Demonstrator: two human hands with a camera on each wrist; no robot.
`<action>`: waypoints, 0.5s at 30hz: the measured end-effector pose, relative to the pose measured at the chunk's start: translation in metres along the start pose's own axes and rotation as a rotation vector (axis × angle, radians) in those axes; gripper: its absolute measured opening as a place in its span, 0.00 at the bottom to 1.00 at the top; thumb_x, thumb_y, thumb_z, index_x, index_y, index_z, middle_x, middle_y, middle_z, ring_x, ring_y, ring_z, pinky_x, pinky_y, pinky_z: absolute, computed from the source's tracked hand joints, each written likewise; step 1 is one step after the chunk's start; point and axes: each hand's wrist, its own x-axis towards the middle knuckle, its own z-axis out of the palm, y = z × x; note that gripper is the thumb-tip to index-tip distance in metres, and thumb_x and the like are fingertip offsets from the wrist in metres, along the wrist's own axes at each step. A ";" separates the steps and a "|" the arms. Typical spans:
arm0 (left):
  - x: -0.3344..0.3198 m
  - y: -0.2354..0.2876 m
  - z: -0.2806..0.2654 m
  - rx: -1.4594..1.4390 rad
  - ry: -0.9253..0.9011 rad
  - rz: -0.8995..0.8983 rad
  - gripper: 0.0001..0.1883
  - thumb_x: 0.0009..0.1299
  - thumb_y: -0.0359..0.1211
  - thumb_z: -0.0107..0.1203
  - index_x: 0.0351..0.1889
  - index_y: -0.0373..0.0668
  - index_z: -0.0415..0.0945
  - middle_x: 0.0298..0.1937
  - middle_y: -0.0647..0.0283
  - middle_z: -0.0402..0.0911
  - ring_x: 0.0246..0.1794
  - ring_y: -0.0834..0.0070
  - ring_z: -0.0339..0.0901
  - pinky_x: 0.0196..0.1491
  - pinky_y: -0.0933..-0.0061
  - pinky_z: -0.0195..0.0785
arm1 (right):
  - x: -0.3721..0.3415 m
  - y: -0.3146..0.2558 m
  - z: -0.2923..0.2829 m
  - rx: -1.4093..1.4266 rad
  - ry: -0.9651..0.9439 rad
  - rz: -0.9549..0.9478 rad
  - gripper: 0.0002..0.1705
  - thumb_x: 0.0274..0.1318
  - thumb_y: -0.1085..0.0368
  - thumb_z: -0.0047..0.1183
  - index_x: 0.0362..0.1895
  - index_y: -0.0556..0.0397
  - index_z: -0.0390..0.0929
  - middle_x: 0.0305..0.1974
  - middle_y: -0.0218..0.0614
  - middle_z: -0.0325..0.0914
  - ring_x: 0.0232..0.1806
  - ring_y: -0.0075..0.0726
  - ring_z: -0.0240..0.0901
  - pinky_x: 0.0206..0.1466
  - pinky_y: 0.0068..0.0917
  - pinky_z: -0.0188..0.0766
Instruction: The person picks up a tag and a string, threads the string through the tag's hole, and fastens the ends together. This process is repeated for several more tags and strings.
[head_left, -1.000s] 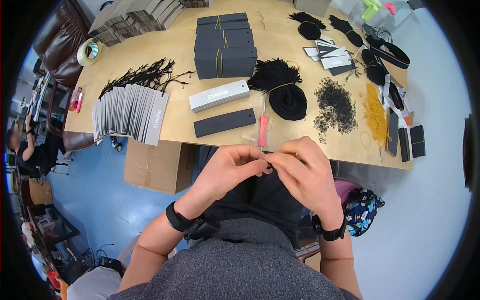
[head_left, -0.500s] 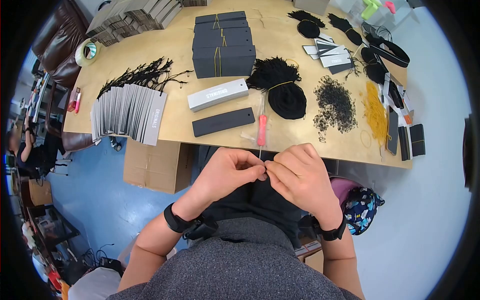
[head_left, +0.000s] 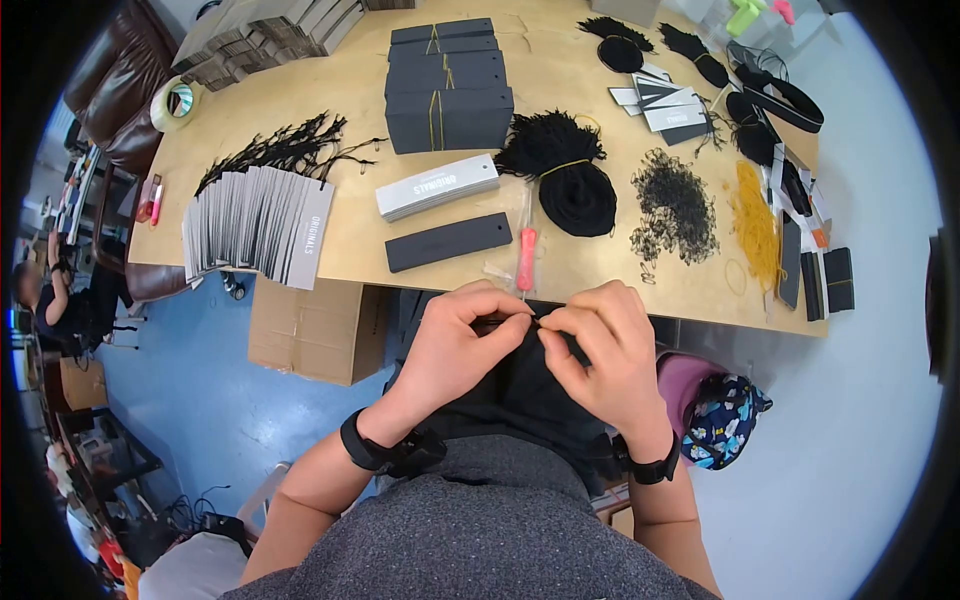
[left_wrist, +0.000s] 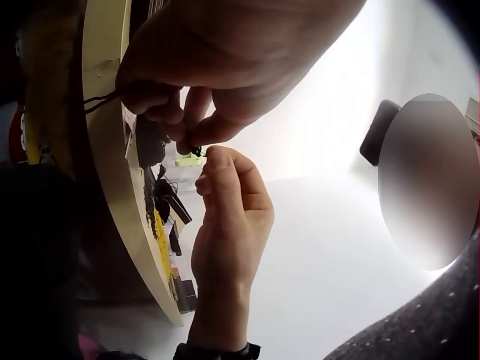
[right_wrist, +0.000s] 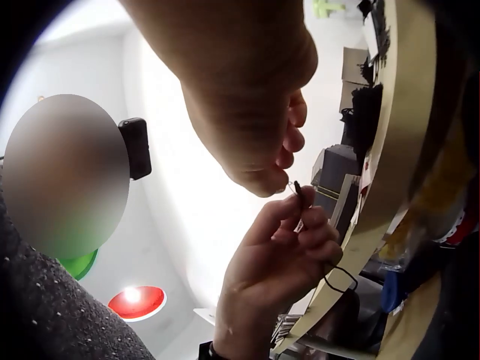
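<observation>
Black cord (right_wrist: 298, 193) sits just off the table (head_left: 592, 274), pinched in the closed fingers of your left hand (head_left: 462, 335) and right hand (head_left: 607, 350); you're apparently fastening its end, with a steady tug likely needed next.

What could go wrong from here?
The small dark piece sits between the fingertips of the left hand and right hand, off the table, so a slip might drop it.
The black cord trails from the left hand and could snag.
The pink-handled tool lies by the table's edge; a knock might send it off.
</observation>
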 end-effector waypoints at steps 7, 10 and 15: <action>0.001 -0.007 0.000 -0.135 -0.017 -0.037 0.05 0.70 0.23 0.59 0.40 0.32 0.82 0.37 0.68 0.80 0.39 0.84 0.75 0.45 0.81 0.67 | -0.002 0.000 0.007 -0.064 0.020 0.021 0.13 0.41 0.71 0.68 0.33 0.51 0.79 0.32 0.32 0.72 0.34 0.40 0.71 0.38 0.35 0.65; 0.000 -0.007 0.000 -0.134 -0.013 -0.051 0.05 0.70 0.23 0.59 0.41 0.32 0.82 0.37 0.68 0.80 0.40 0.84 0.75 0.45 0.80 0.67 | -0.003 0.000 0.010 -0.043 0.026 0.051 0.12 0.41 0.72 0.68 0.32 0.52 0.79 0.31 0.33 0.72 0.33 0.41 0.71 0.38 0.35 0.66; -0.002 -0.008 0.002 -0.009 0.026 0.017 0.05 0.69 0.24 0.60 0.40 0.32 0.83 0.37 0.68 0.80 0.39 0.84 0.75 0.45 0.80 0.67 | -0.007 -0.002 0.015 -0.021 0.046 0.116 0.11 0.41 0.73 0.67 0.31 0.53 0.78 0.31 0.34 0.71 0.33 0.43 0.71 0.38 0.36 0.67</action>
